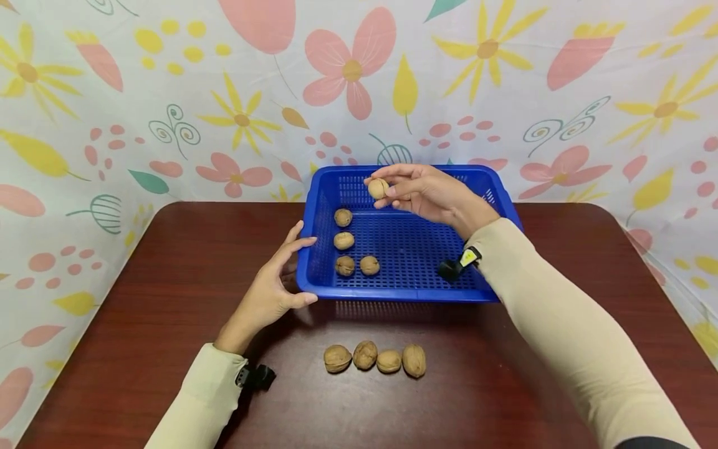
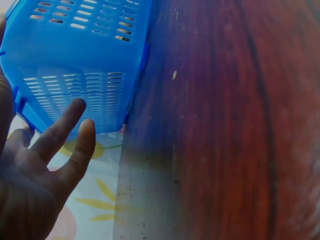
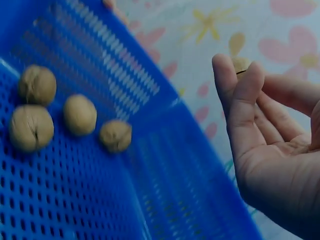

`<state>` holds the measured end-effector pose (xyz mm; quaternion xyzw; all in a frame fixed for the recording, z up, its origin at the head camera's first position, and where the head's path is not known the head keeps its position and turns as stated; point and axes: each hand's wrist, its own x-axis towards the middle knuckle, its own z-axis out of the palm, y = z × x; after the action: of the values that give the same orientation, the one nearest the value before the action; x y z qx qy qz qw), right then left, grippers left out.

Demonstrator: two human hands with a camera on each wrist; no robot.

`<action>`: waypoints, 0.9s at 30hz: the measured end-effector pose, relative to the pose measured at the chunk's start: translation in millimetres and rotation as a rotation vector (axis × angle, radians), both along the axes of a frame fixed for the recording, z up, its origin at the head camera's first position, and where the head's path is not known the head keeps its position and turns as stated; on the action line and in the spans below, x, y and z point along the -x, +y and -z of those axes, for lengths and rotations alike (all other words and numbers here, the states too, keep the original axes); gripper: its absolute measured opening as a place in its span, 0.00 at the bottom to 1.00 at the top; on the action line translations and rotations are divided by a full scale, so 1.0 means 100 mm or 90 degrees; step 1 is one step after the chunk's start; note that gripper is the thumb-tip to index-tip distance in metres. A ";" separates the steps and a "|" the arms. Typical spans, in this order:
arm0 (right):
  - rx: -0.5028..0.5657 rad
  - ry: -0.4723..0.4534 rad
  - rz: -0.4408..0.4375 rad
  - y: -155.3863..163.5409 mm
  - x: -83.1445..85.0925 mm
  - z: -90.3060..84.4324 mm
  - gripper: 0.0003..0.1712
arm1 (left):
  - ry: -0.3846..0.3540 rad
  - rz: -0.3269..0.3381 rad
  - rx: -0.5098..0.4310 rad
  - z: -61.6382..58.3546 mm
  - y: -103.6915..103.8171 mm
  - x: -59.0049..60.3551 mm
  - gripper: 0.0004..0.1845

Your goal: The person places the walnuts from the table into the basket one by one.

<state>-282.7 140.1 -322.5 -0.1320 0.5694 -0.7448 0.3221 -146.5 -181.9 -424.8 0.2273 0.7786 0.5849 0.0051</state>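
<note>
My right hand (image 1: 421, 190) pinches a walnut (image 1: 378, 188) between thumb and fingertips, over the back part of a blue plastic basket (image 1: 417, 294). In the right wrist view that walnut (image 3: 241, 65) is mostly hidden behind the fingers. My left hand (image 1: 275, 280) spreads around the basket's left end, thumb at the front corner and fingertips on the left rim. Two of its fingers (image 2: 75, 155) stretch out beside the slotted side wall in the left wrist view. Inside the basket, several walnuts (image 1: 344, 241) lie at the left, two of them side by side near the front.
Several more walnuts (image 1: 389, 361) form a row on the dark red-brown table (image 1: 471, 386), in front of the basket. Behind the table hangs a white cloth (image 1: 235, 75) with a flower and leaf print. Each wrist carries a small black camera.
</note>
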 end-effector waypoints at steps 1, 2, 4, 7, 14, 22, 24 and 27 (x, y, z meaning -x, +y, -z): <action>-0.006 0.003 0.008 -0.01 0.03 0.03 0.19 | 0.000 -0.001 0.001 0.00 0.01 0.00 0.48; -0.013 0.003 0.017 -0.01 0.06 0.07 0.19 | 0.000 -0.001 0.002 -0.01 0.01 0.00 0.48; -0.028 0.003 0.023 -0.03 0.10 0.14 0.18 | -0.002 -0.001 0.004 -0.01 0.02 -0.01 0.47; -0.064 -0.004 0.010 -0.06 0.13 0.27 0.18 | -0.006 -0.004 0.008 -0.02 0.02 -0.02 0.47; -0.172 -0.034 -0.035 -0.15 0.16 0.54 0.22 | -0.012 -0.011 0.010 -0.04 0.01 -0.03 0.47; -0.278 -0.017 -0.084 -0.20 0.20 0.72 0.23 | -0.015 -0.006 0.005 -0.04 0.02 -0.02 0.47; -0.289 -0.015 -0.093 -0.21 0.20 0.74 0.23 | -0.015 -0.006 0.006 -0.04 0.02 -0.02 0.47; -0.299 -0.009 -0.102 -0.23 0.20 0.75 0.23 | -0.015 -0.005 0.005 -0.04 0.03 -0.02 0.47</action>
<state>-303.1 117.1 -397.6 -0.0926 0.7123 -0.5649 0.4060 -144.1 -179.4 -420.4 0.2176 0.7814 0.5847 0.0127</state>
